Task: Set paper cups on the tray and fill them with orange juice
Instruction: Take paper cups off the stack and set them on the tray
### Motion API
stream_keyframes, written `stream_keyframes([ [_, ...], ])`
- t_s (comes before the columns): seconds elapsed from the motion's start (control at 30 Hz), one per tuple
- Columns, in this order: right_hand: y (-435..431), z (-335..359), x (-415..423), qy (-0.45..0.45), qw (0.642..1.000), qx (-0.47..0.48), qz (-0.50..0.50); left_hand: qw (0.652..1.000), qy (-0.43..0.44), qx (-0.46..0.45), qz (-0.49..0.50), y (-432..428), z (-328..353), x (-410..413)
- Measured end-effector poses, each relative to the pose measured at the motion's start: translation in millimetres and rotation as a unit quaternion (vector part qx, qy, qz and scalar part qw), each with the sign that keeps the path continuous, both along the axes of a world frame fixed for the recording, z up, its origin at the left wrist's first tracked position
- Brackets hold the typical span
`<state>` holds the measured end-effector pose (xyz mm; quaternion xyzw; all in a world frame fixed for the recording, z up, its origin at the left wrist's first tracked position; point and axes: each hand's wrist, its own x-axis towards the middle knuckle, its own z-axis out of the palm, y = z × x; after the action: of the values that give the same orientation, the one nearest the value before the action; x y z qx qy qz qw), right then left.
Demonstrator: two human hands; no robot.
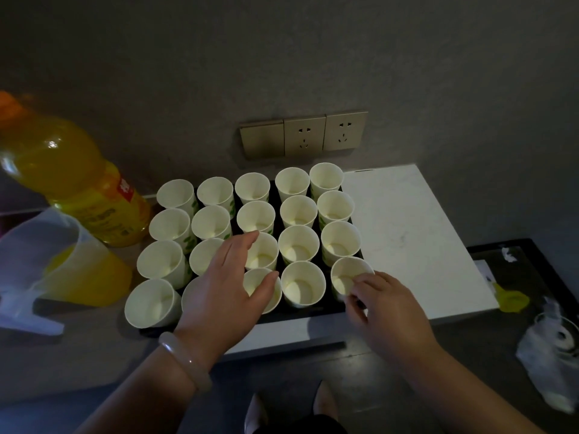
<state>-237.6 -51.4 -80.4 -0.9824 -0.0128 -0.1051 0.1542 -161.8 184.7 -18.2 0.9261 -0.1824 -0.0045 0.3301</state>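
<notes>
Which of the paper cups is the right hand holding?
The cup at the tray's near right corner: it alone has its rim pinched by the right hand.

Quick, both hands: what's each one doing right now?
Left hand: open, fingers spread over the cups.
Right hand: pinching the rim of the near-right paper cup.

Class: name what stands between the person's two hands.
In the head view, one empty paper cup stands on the tray between the left hand and the right hand, which pinches the corner cup.
</notes>
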Motion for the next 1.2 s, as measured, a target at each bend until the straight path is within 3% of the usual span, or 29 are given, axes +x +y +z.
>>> stream_keyframes([
  [0.2, 0, 13, -3, -0.017, 0.999, 0.033, -0.005, 1.0, 0.002, -0.001, 0.009, 2, 0, 2],
  [0.3, -2, 18, -4, -0.02, 0.992, 0.104, -0.065, 1.0, -0.006, 0.008, 0.011, 4, -1, 4],
  [0.47, 1, 13, 16, 0.115, 0.956, 0.222, -0.155, 0.999, -0.011, 0.041, 0.014, 5, -5, 6],
  [0.63, 13, 0, 31, 0.163, 0.95, 0.23, -0.137, 0.997, 0.0, 0.073, 0.011, 13, -11, 9],
  [0.73, 15, 0, 35, 0.174, 0.957, 0.186, -0.139, 0.996, 0.017, 0.084, 0.016, 18, -14, 9],
  [0.9, 17, 8, 35, 0.181, 0.947, 0.215, -0.157, 0.997, 0.006, 0.072, 0.023, 25, -15, 10],
  [1.2, 34, 35, 31, 0.099, 0.966, 0.193, -0.138, 0.997, -0.017, 0.063, 0.035, 45, -10, 7],
])
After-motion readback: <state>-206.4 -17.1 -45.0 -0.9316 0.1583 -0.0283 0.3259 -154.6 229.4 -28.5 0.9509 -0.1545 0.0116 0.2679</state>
